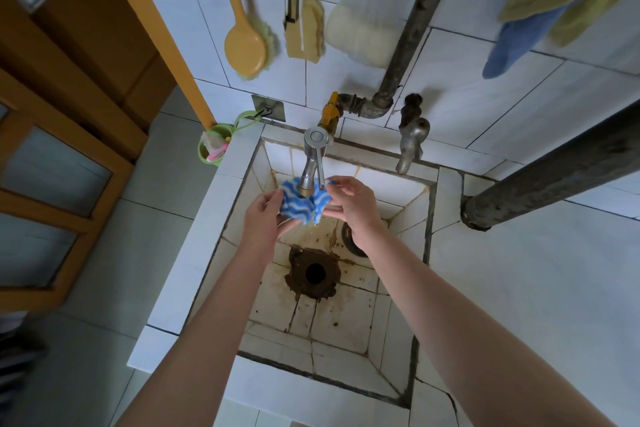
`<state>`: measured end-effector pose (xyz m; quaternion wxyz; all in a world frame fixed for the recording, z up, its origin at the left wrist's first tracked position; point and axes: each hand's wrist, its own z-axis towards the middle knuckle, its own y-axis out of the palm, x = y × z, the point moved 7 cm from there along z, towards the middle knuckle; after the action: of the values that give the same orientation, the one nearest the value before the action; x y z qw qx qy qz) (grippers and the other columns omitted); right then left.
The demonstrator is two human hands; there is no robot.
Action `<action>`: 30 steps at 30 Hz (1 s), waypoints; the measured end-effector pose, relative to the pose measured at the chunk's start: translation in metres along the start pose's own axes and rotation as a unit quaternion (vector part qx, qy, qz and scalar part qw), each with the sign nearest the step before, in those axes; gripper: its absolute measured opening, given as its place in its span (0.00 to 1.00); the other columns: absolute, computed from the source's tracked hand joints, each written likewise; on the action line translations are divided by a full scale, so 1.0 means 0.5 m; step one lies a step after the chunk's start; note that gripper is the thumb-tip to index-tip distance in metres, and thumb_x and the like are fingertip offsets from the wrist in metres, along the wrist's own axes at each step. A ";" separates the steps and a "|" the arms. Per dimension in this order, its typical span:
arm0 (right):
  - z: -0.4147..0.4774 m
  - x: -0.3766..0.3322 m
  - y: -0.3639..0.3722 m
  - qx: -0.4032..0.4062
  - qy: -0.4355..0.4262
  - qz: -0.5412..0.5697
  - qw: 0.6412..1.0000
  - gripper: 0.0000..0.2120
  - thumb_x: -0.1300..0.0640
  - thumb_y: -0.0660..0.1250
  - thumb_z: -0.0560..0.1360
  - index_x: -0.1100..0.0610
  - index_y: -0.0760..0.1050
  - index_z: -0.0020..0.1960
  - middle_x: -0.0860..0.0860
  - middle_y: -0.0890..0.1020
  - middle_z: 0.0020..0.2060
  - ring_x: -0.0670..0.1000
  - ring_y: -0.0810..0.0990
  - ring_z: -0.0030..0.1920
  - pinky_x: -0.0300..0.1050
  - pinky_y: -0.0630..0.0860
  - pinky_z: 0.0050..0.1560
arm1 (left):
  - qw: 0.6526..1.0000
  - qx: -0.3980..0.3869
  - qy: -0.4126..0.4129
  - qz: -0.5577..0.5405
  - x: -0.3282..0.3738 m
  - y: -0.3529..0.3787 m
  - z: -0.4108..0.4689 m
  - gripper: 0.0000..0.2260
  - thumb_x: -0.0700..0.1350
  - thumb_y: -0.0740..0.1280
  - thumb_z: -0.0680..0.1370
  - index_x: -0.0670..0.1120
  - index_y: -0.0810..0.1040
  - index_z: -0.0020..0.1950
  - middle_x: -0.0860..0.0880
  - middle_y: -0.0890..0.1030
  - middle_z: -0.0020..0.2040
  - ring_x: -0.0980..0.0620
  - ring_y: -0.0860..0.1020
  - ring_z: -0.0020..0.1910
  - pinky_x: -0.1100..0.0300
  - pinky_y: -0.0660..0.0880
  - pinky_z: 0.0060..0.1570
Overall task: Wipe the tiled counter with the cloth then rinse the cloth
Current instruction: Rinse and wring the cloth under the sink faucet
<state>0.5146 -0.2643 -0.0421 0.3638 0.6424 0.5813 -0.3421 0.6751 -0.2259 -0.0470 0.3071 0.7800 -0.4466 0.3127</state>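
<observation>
A blue cloth with white wavy stripes (300, 205) is bunched up right under the spout of the chrome tap (313, 163), over the tiled sink (346, 315). My left hand (264, 217) grips its left side. My right hand (353, 203) pinches its right side, fingers close to the tap's lever. A few drops fall below the cloth. The white tiled counter (526, 288) stretches to the right of the sink.
The sink has a stained drain hole (315, 273). A second old tap (412, 139) and a yellow valve (329, 113) sit on the back wall. Brushes (246, 45) and towels (540, 10) hang above. A thick pipe (554, 170) crosses over the counter. A green cup (213, 147) hangs at left.
</observation>
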 end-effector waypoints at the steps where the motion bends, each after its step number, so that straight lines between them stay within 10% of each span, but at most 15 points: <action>1: 0.000 0.001 -0.005 0.004 0.002 0.006 1.000 0.04 0.64 0.64 0.77 0.61 0.74 0.51 0.58 0.79 0.50 0.53 0.81 0.47 0.42 0.82 0.42 | 1.000 -0.004 -0.002 -0.011 0.000 0.007 0.001 0.05 0.40 0.58 0.81 0.43 0.74 0.48 0.43 0.79 0.48 0.48 0.81 0.44 0.63 0.80 0.38; 23: -0.002 0.029 -0.001 -0.018 0.048 0.102 0.993 0.05 0.67 0.63 0.76 0.59 0.75 0.48 0.58 0.79 0.52 0.58 0.80 0.55 0.50 0.79 0.53 | 0.997 -0.025 -0.008 -0.071 0.013 0.021 0.003 0.13 0.36 0.58 0.80 0.38 0.73 0.63 0.47 0.80 0.48 0.52 0.79 0.47 0.65 0.79 0.43; 30: -0.008 0.070 0.078 -0.177 -0.006 -0.182 0.967 0.33 0.68 0.71 0.68 0.58 0.66 0.70 0.52 0.75 0.63 0.49 0.73 0.62 0.47 0.71 0.62 | 0.997 -0.029 -0.005 -0.073 0.030 0.016 -0.003 0.12 0.36 0.59 0.80 0.38 0.73 0.63 0.46 0.80 0.48 0.53 0.79 0.46 0.65 0.79 0.40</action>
<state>0.5566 -0.2457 -0.0678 0.4068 0.4494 0.7373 -0.2984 0.6736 -0.2357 -0.0329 0.3491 0.8031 -0.3986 0.2725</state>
